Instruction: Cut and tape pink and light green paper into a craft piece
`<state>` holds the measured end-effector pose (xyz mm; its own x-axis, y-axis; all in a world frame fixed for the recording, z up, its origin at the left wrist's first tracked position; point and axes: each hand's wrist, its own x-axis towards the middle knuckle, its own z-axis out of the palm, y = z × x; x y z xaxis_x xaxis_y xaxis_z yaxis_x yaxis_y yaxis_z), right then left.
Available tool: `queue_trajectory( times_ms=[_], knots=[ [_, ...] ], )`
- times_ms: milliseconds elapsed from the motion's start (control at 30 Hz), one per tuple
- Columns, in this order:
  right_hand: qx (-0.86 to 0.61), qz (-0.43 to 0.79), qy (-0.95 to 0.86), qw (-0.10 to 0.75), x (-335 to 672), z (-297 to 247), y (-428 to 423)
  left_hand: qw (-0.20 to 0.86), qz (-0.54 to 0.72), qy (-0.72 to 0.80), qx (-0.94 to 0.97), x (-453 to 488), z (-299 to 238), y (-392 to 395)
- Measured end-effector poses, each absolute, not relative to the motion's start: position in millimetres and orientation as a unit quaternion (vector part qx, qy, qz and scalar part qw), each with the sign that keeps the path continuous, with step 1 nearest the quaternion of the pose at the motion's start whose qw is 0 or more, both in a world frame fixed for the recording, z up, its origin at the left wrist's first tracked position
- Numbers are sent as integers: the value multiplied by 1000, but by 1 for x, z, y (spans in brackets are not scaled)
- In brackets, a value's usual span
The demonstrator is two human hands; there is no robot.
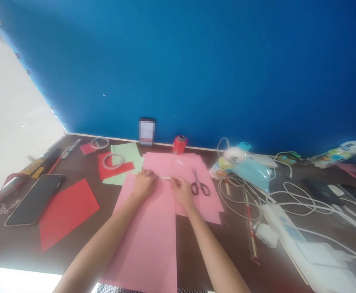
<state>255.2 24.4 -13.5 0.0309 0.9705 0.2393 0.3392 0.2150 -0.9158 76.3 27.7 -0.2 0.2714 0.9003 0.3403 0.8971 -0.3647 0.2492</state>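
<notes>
Phone (33, 199) flat on the left of the desk (28, 252), red sheet (69, 213) against its right side. Pens (73, 149) farther off, at the far left, parked out of the working spot, it seems. Next, red card (125, 167) and green paper (129, 150) overlap; clear ring (113, 161), likely a tape roll, rests on top, maybe just set down there. Small screen (147, 132) leans upright at the blue wall (178, 69), content blurred out, probably propped to face the person.

Middle: long pink sheet (149, 236) runs from the near edge up to the hands, far end over a pink stack (193, 162). Left hand (145, 184) is on that far end, fingers bent down, likely keeping the paper from sliding; can't tell if it grips anything. White strip (165, 178) sits between both hands, at the pink sheet's far edge. Right hand (182, 191) has thumb and fingertips together, seemingly pinching the strip's right end, probably to keep it straight. Red can-like thing (180, 144) behind the stack, near the wall.

Scissors (195, 175) on the stack, just right of the right hand, handles toward the person, so easy to grab. Plastic bottle (226, 160) lies tilted farther right, beside blue packet (255, 173). Tangled cables (324, 208) and power strip (277, 215) fill the right, likely kept there to leave the middle for paper.
</notes>
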Motion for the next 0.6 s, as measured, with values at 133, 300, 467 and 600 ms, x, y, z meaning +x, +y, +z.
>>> queue_trajectory(
  times_ms=[133, 300, 467, 600],
  knots=[
    [-536, 320, -624, 470, 254, -11, 24, 5, 218, 560, 799, 77, 1, 27],
    [-536, 314, -629, 467, 254, -8, 23, 4, 216, 552, 805, 77, 1, 27],
    [-537, 315, -630, 465, 253, -7, 23, 3, 201, 542, 816, 79, 2, 26],
    [-537, 317, -628, 466, 253, -9, 24, 5, 192, 543, 817, 78, 3, 26]
  ],
)
